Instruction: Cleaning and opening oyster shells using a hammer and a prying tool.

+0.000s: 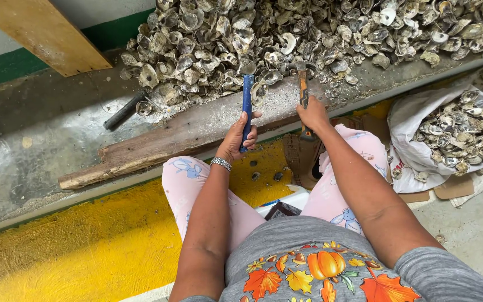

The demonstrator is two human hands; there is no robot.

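Note:
My left hand (238, 136) grips a blue-handled tool (246, 98) that stands upright with its tip against a shell at the near edge of a big pile of oyster shells (286, 39). My right hand (312, 113) holds an orange-handled hammer (303, 84), its head resting among the shells. Both hands sit over a worn wooden plank (157, 145) that lies along the grey metal table (40, 140). A silver bracelet is on my left wrist.
A dark bar (123, 112) lies on the table left of the pile. A wooden board (46, 31) leans at the top left. A white sack (420, 128) of shells sits at the right on the floor. A yellow curb (85, 240) runs below the table.

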